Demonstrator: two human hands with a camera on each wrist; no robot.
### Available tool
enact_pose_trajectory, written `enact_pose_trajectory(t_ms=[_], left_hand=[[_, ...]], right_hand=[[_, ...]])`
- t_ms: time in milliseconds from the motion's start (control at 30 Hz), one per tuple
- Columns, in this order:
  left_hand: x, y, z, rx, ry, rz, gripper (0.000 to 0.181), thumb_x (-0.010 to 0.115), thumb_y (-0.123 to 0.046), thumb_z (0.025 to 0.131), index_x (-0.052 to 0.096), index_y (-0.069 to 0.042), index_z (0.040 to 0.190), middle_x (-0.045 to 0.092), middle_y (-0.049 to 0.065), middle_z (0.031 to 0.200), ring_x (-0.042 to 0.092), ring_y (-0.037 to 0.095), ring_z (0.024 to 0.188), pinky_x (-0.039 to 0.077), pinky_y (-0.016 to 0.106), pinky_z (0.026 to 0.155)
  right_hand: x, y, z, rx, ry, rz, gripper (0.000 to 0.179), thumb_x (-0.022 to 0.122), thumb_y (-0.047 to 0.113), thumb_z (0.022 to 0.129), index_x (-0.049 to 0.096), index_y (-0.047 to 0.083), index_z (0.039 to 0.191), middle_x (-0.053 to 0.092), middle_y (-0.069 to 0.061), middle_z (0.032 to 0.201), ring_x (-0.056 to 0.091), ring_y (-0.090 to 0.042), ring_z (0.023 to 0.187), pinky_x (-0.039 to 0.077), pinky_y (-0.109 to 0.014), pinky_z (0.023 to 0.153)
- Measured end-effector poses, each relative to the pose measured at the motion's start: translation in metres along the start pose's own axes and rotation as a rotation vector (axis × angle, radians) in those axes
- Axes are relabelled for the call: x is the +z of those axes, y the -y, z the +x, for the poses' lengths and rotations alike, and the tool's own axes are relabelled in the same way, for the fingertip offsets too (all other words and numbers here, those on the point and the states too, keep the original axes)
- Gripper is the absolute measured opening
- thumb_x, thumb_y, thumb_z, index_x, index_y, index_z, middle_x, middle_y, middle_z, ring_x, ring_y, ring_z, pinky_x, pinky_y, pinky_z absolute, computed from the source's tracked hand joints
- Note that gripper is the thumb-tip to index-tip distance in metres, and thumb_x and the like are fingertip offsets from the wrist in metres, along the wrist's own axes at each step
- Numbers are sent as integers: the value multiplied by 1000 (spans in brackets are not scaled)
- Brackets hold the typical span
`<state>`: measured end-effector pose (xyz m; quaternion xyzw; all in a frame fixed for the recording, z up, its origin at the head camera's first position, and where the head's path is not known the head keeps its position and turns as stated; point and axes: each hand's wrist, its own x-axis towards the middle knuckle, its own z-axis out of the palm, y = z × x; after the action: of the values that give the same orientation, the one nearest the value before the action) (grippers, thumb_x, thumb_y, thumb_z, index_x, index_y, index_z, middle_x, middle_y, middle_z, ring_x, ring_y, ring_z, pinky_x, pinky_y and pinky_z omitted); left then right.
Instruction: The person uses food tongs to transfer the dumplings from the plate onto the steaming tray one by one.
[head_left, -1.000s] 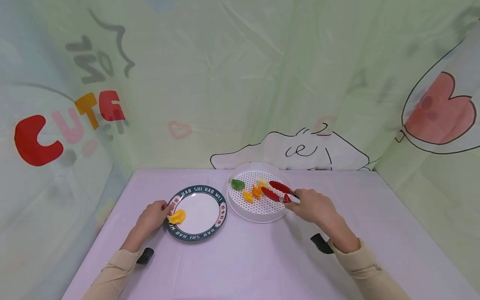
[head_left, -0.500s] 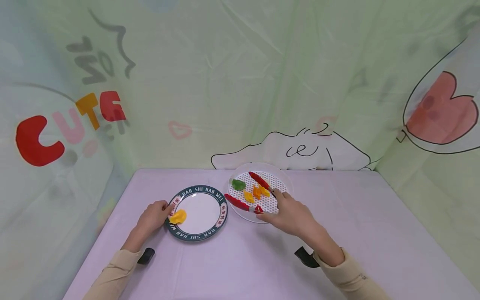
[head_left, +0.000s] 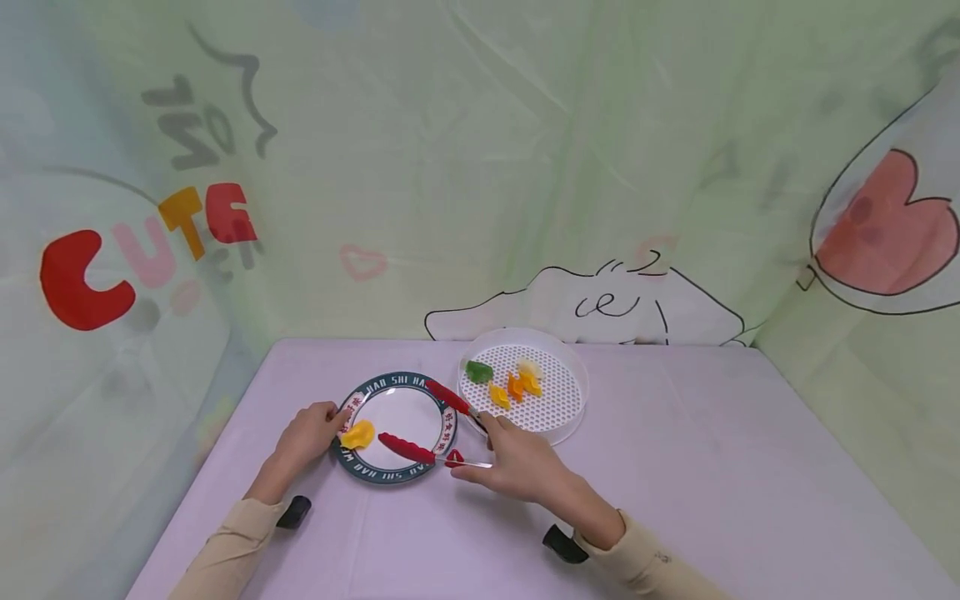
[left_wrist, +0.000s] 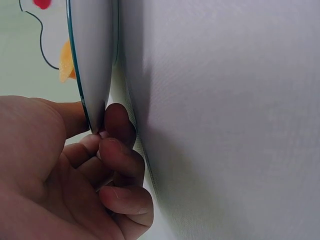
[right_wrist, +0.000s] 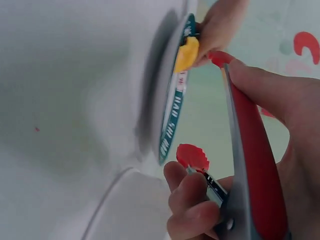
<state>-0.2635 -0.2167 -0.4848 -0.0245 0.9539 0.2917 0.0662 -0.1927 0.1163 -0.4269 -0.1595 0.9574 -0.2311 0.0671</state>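
Note:
My left hand (head_left: 303,437) pinches the left rim of a round plate (head_left: 397,475) that has a dark green lettered border. In the left wrist view, thumb and fingertips grip the plate's edge from both sides. A yellow dumpling-like piece (head_left: 357,434) lies at the plate's left side, by that hand. My right hand (head_left: 521,462) holds tongs with red tips (head_left: 405,447), spread apart over the right part of the plate. Nothing shows between the tips. In the right wrist view, the thumb presses along the red handle (right_wrist: 257,165) while the fingers curl on the other arm.
Right of the plate stands a white round steamer tray (head_left: 573,417) with a perforated base. In it lie a green piece (head_left: 478,372), an orange piece (head_left: 515,387), two yellow pieces (head_left: 498,396) and a pale piece (head_left: 529,367). Printed cloth walls (head_left: 487,167) enclose the table.
My right hand has moved left with the tongs, from over the steamer tray to over the plate. The tongs' tips have spread wider. My left hand still holds the plate.

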Motion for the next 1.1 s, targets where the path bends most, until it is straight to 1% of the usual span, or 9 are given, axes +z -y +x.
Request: enact_pose_trajectory(t_ms=[100, 267, 433, 467, 633, 767, 867, 967, 1100], left_hand=[[-1, 0, 0, 2, -1, -1, 31, 56, -31, 102, 60, -4, 89, 52, 6, 69, 51, 19, 66, 39, 27, 59], [-3, -2, -1, -9, -1, 4, 30, 56, -31, 102, 61, -3, 91, 54, 6, 71, 52, 19, 68, 40, 27, 60], [-4, -4, -3, -4, 2, 10, 30, 56, -31, 102, 61, -3, 90, 54, 7, 71, 52, 19, 68, 40, 27, 60], [-4, -4, -3, -2, 5, 10, 30, 56, -31, 102, 60, -3, 90, 54, 7, 71, 52, 19, 68, 40, 27, 59], [-4, -6, -4, -9, 9, 1, 29, 56, -30, 102, 61, -3, 91, 55, 7, 72, 52, 20, 69, 40, 27, 60], [-3, -6, -4, -15, 8, -7, 29, 56, -30, 102, 62, -2, 94, 56, 8, 73, 53, 20, 71, 42, 27, 61], [-3, -6, -3, -23, 9, -8, 30, 57, -30, 102, 63, -2, 97, 56, 8, 74, 53, 20, 71, 42, 26, 62], [-3, -6, -4, -25, 10, -6, 30, 57, -30, 102, 63, -1, 98, 56, 8, 74, 53, 20, 72, 42, 26, 62], [-4, -7, -5, -12, 10, -1, 30, 57, -29, 102, 63, -1, 97, 54, 8, 73, 53, 20, 72, 42, 27, 62]], right_hand=[[10, -1, 7, -30, 11, -24, 88, 73, 65, 78, 51, 9, 143, 66, -6, 102, 55, -15, 81, 48, -27, 61], [20, 2, 17, -90, 4, -107, 84, 71, 65, 80, 56, 10, 140, 68, -8, 114, 58, -16, 88, 52, -29, 68], [28, 12, 28, -129, 12, -167, 81, 70, 65, 81, 56, 13, 141, 69, -8, 121, 61, -16, 92, 51, -25, 68], [30, 14, 31, -133, 18, -173, 80, 70, 65, 81, 56, 14, 142, 68, -9, 125, 62, -17, 96, 52, -25, 70], [33, 24, 37, -146, 48, -177, 76, 69, 63, 84, 55, 16, 142, 64, -10, 135, 65, -23, 113, 57, -34, 82], [31, 30, 38, -156, 47, -169, 69, 69, 59, 86, 57, 17, 139, 64, -10, 135, 64, -24, 116, 56, -39, 86], [31, 32, 40, -156, 48, -162, 65, 71, 56, 86, 59, 17, 137, 66, -9, 132, 64, -23, 116, 56, -38, 84], [32, 33, 41, -161, 50, -168, 63, 71, 55, 86, 61, 18, 136, 67, -7, 130, 64, -22, 114, 54, -32, 78], [34, 31, 42, -173, 41, -178, 61, 71, 56, 87, 63, 18, 135, 69, -6, 126, 65, -19, 107, 46, -23, 67]])
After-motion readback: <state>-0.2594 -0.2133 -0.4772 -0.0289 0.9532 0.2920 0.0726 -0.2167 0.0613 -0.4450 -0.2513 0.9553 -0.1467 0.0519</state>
